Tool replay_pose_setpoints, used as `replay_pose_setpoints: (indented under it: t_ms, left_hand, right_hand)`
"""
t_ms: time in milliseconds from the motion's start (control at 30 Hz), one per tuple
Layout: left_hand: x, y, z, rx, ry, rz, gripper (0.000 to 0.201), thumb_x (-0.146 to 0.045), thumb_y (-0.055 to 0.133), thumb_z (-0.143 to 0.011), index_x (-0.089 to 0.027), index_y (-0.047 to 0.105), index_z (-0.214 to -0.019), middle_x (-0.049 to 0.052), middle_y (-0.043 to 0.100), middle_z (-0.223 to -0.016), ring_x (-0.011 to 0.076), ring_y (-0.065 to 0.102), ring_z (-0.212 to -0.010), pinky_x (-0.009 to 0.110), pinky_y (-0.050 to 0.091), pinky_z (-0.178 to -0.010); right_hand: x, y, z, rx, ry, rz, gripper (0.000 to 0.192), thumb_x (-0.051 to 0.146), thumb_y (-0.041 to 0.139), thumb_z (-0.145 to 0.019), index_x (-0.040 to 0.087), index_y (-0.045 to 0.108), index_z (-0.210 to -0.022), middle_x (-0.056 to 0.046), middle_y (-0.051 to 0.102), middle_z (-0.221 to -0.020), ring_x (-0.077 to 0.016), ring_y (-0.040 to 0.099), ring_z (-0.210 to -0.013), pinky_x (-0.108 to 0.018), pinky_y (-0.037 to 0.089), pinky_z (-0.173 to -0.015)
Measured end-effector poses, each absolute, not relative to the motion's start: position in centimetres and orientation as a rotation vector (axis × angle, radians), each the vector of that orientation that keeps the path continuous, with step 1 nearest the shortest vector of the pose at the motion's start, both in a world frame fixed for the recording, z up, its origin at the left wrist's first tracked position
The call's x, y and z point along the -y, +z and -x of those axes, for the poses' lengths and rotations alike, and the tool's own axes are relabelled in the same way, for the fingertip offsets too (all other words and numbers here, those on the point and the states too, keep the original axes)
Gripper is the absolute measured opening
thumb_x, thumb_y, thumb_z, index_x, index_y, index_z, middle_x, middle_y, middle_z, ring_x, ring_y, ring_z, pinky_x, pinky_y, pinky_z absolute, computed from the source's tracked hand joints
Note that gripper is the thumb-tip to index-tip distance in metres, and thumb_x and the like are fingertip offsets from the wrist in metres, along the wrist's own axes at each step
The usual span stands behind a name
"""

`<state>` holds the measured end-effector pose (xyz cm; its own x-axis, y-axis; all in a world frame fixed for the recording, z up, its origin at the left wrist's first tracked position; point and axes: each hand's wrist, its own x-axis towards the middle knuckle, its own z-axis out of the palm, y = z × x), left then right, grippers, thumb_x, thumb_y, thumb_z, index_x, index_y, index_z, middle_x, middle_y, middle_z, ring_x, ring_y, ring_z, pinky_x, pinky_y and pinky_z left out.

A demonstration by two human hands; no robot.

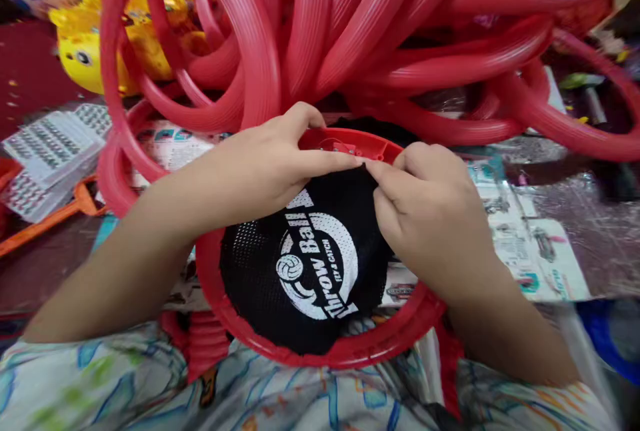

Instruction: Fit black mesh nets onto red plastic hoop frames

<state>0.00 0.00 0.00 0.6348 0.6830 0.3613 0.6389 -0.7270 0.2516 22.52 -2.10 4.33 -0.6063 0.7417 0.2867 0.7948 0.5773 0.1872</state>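
A red plastic ring frame (320, 354) lies on my lap, and a black mesh cloth (310, 264) printed "Throw Ball" in white covers most of its opening. My left hand (270, 167) pinches the upper edge of the mesh against the frame's top rim. My right hand (425, 207) pinches the same edge just to the right; the fingertips of both hands meet at the rim. Part of the mesh at the lower right hangs loose from the frame.
A big heap of red plastic rings (380, 31) fills the space right behind my hands. Yellow inflatable toys (83, 51) sit at the back left, flat white packs (50, 151) and an orange handle (60, 211) at the left, printed cards (530, 244) at the right.
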Motion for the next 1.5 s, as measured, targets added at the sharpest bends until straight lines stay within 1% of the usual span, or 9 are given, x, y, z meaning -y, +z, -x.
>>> replay_pose_setpoints:
  t_ms: [167,367,500,600,700,867,1133,1367,1500]
  left_hand:
    - [0.0,-0.1,-0.3,-1.174,0.654,-2.732,0.047,-0.024,0.035,-0.102,-0.034,0.055,-0.143,0.015,0.049,-0.132,0.031,0.065,-0.109,0.046,0.06,-0.081]
    - [0.3,0.1,-0.5,-1.201,0.657,-2.705,0.047,-0.021,0.035,-0.1,-0.032,0.059,-0.139,0.014,0.049,-0.133,0.0311,0.064,-0.108,0.048,0.059,-0.081]
    - [0.4,0.4,-0.7,-1.204,0.623,-2.684,0.048,-0.023,0.029,-0.102,-0.029,0.06,-0.139,0.015,0.049,-0.132,0.0321,0.063,-0.11,0.049,0.059,-0.083]
    - [0.3,0.4,-0.7,-1.227,0.635,-2.688,0.048,-0.024,0.029,-0.102,-0.027,0.061,-0.138,0.015,0.05,-0.132,0.0295,0.064,-0.107,0.047,0.059,-0.084]
    - [0.3,0.3,-0.7,-1.222,0.715,-2.713,0.048,-0.028,0.03,-0.101,-0.028,0.061,-0.137,0.015,0.052,-0.13,0.0287,0.066,-0.102,0.045,0.059,-0.078]
    - [0.2,0.2,-0.6,-1.215,0.73,-2.715,0.048,-0.026,0.03,-0.101,-0.028,0.059,-0.139,0.015,0.052,-0.131,0.03,0.066,-0.104,0.044,0.059,-0.077]
    - [0.1,-0.2,-0.7,-1.18,0.712,-2.718,0.054,-0.022,0.028,-0.099,-0.036,0.054,-0.144,0.017,0.051,-0.132,0.0362,0.066,-0.107,0.05,0.059,-0.075]
    - [-0.1,-0.9,-1.1,-1.172,0.697,-2.697,0.052,-0.026,0.028,-0.1,-0.038,0.055,-0.143,0.016,0.05,-0.131,0.0328,0.065,-0.105,0.051,0.058,-0.08]
    - [0.0,-1.1,-1.3,-1.196,0.704,-2.698,0.052,-0.028,0.027,-0.101,-0.035,0.057,-0.142,0.016,0.05,-0.128,0.0325,0.064,-0.106,0.051,0.058,-0.082]
  right_hand:
    - [1.9,3.9,-22.5,2.634,-0.474,1.267,0.039,0.018,0.034,-0.096,0.014,0.072,-0.09,-0.009,0.054,-0.074,-0.0223,0.044,-0.07,-0.038,0.033,-0.065]
    - [1.9,3.7,-22.4,2.524,-0.475,1.179,0.031,0.014,0.039,-0.095,0.011,0.071,-0.097,-0.011,0.064,-0.081,-0.0243,0.056,-0.077,-0.038,0.043,-0.07]
    - [2.2,3.8,-22.3,2.452,-0.456,1.151,0.028,0.014,0.045,-0.095,0.011,0.072,-0.097,-0.009,0.064,-0.077,-0.0227,0.058,-0.076,-0.037,0.046,-0.07]
    - [2.3,4.0,-22.4,2.466,-0.462,1.129,0.029,0.013,0.047,-0.094,0.013,0.076,-0.099,-0.008,0.063,-0.076,-0.0215,0.058,-0.073,-0.037,0.045,-0.067]
    - [2.3,4.3,-22.5,2.455,-0.409,1.131,0.03,0.012,0.049,-0.093,0.012,0.076,-0.104,-0.009,0.065,-0.078,-0.0208,0.058,-0.072,-0.036,0.045,-0.065]
    - [2.1,4.5,-22.5,2.497,-0.334,1.131,0.028,0.01,0.049,-0.091,0.008,0.076,-0.099,-0.011,0.066,-0.078,-0.0215,0.061,-0.073,-0.036,0.048,-0.065]
    - [1.7,4.7,-22.6,2.64,-0.391,1.198,0.035,0.015,0.039,-0.095,0.012,0.074,-0.091,-0.009,0.061,-0.074,-0.0221,0.054,-0.069,-0.039,0.044,-0.065]
    - [1.7,4.9,-22.4,2.758,-0.344,1.278,0.035,0.016,0.037,-0.093,0.013,0.07,-0.084,-0.009,0.057,-0.072,-0.0234,0.052,-0.073,-0.038,0.038,-0.067]
    - [1.6,4.8,-22.4,2.77,-0.338,1.296,0.034,0.016,0.036,-0.093,0.014,0.069,-0.082,-0.009,0.057,-0.072,-0.0238,0.051,-0.072,-0.038,0.036,-0.067]
